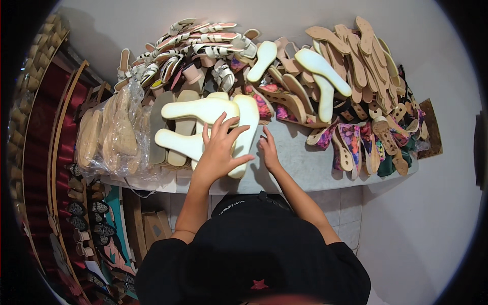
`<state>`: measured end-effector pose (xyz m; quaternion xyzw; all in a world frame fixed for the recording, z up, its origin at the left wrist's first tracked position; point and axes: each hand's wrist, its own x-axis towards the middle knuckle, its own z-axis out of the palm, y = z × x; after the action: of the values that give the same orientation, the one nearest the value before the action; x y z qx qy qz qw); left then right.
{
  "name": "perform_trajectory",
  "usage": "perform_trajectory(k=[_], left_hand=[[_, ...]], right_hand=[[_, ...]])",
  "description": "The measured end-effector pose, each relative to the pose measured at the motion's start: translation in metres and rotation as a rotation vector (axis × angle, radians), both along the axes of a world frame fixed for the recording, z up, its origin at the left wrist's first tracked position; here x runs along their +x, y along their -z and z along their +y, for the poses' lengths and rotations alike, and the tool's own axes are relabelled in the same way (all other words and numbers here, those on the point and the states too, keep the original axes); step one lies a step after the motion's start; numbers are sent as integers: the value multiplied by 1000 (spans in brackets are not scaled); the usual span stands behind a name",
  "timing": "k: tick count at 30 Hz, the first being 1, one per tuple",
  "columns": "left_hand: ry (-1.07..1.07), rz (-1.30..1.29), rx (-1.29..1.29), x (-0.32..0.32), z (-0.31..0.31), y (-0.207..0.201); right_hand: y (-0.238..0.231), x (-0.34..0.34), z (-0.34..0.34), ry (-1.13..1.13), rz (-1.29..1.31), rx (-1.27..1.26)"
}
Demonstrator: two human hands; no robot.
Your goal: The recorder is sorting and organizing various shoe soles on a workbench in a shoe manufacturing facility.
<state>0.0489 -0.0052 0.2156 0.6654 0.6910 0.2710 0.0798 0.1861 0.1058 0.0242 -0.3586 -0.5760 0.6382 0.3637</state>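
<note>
Several cream insoles point(195, 109) lie in a loose pile on the table in front of me, overlapping one another. Spread over the right side of this pile is my left hand point(221, 145), fingers apart, touching or just above the insoles; the exact contact is hard to see. My right hand point(268, 147) is just right of the pile, over the grey table point(292, 157), its fingers apart and nothing in it. Grey-brown soles point(178, 155) show beneath and beside the cream ones. More cream insoles point(323, 71) rest on the heap farther back.
White strappy sandals point(203, 46) are heaped at the back left. Tan soles point(361, 66) and flower-patterned wedge heels point(351, 145) cover the right. Clear plastic bags of soles point(114, 127) lie left. A shoe rack point(84, 213) stands beside the table, left.
</note>
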Motion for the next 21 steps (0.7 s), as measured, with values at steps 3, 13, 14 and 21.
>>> perform_trajectory(k=[3,13,14,21], left_hand=[[-8,-2,-44,22,10,0],[-407,87,-287,64,10,-1],[-426,84,-289,65,8,1],[-544,174,-281,67,-1,21]], right_hand=[[-23,6,10,-85,2,124],[-55,27,33,-370,-154,244],[-54,25,35,-377,-166,255],[-43,11,43,-402,-159,449]])
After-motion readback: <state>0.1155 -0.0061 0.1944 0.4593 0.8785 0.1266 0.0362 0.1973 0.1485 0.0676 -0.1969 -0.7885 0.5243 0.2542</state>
